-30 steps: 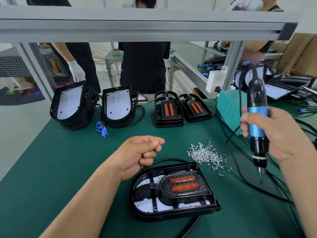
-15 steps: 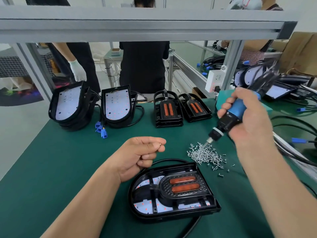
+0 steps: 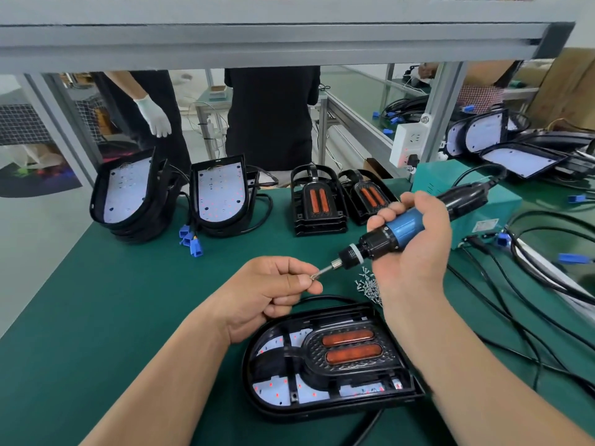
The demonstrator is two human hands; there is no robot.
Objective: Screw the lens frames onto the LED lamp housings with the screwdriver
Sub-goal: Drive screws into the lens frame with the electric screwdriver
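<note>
- While gripping the blue-and-black screwdriver with the right hand, fingers curled snug round the barrel, aiming the bit down toward 8 o'clock.
- Pinching a tiny screw between thumb and forefinger of the left hand, right at the bit tip, with the other fingers tucked in.
- Got the LED lamp housing lying flat on the green mat at 6 o'clock, below both hands.
- Lens frame with two orange strips seated inside that housing, over toward its 2 o'clock side.
- Loose pile of screws at 12 o'clock from the housing, half hidden behind the right wrist.
- Two stacks of spare lens frames way back at 12 o'clock, near the far edge.
- Two stacks of housings propped up at 10 and 11 o'clock, white boards facing this way, blue connectors lying between them.
- Teal box at 2 o'clock behind the screwdriver, black cables sprawled out at 3 o'clock.
- Past the bench: person in black at 12 o'clock, white-gloved hand at 11.
</note>
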